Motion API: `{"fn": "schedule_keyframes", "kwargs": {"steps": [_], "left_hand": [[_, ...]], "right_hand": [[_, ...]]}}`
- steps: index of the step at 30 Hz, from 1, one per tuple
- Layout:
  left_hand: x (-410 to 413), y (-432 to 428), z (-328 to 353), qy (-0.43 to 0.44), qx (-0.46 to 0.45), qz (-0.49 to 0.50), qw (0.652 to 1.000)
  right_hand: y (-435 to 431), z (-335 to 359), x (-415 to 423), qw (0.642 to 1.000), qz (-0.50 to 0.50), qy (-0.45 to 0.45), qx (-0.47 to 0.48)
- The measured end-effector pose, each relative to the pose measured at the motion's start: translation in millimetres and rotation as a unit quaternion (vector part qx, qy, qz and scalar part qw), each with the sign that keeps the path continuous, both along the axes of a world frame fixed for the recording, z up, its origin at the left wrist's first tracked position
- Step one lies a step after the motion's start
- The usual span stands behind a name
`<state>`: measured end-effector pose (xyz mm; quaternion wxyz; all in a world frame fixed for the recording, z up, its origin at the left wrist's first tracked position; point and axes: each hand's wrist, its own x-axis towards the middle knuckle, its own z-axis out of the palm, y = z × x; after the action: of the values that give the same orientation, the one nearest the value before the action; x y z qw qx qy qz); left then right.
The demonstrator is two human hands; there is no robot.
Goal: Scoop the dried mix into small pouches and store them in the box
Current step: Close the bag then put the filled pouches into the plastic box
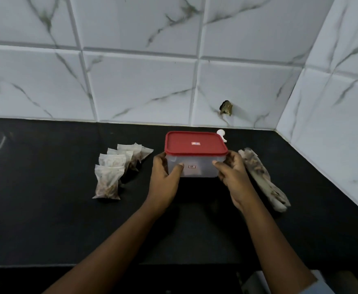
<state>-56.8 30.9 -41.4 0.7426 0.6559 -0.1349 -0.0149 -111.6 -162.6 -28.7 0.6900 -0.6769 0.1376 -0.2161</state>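
Observation:
A clear plastic box (197, 167) with a red lid (195, 145) closed on it stands on the black counter (46, 219). My left hand (165, 177) grips its left side and my right hand (233, 175) grips its right side, thumbs on the front wall. Several small filled pouches (112, 170) lie in an overlapping row left of the box. A long rolled bag of dried mix (263, 177) lies to the right, just past my right hand. A white scoop (221, 133) pokes out behind the box.
A white marble-tiled wall (142, 81) runs behind the counter and turns the corner on the right. A dark hole (226, 107) marks the tile behind the box. The counter's front edge runs below my forearms.

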Motion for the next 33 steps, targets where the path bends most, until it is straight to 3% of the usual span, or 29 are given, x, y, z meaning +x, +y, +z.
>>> {"fn": "schedule_keyframes", "kwargs": {"steps": [4,7,9,12,14,17,23,25,27,29,30,33], "left_hand": [[2,0,8,0.021,0.029,0.03,0.999],[-2,-14,28,-0.109,0.189,0.115,0.969],[-2,-28,47,-0.225,0.327,0.087,0.914],[8,-54,66,-0.313,0.518,-0.006,0.796],[17,-70,69,-0.342,0.592,-0.036,0.729],[28,-86,65,-0.376,0.635,-0.048,0.673],[36,-90,57,-0.407,0.619,-0.039,0.671],[35,-89,58,-0.409,0.571,-0.011,0.711],[36,-90,63,-0.374,0.511,0.017,0.774],[38,-90,69,-0.332,0.479,0.022,0.812],[39,-89,72,-0.331,0.481,0.012,0.812],[47,-75,76,-0.352,0.536,-0.07,0.764]], "right_hand": [[-4,-6,0,0.999,-0.003,0.016,-0.032],[-6,-10,1,0.998,0.007,0.018,-0.059],[-6,-13,2,0.997,0.015,0.006,-0.072],[-3,-11,6,0.992,0.002,0.003,-0.123],[-2,-14,8,0.986,-0.01,0.021,-0.165],[-3,-23,12,0.979,-0.044,0.035,-0.195],[-4,-25,13,0.969,-0.088,0.051,-0.227],[-7,-23,13,0.968,-0.085,0.056,-0.23],[-7,-20,13,0.969,-0.075,0.056,-0.229],[-6,-16,12,0.967,-0.068,0.066,-0.236],[-6,-16,12,0.967,-0.067,0.069,-0.235],[-6,-17,11,0.97,-0.066,0.058,-0.225]]}}
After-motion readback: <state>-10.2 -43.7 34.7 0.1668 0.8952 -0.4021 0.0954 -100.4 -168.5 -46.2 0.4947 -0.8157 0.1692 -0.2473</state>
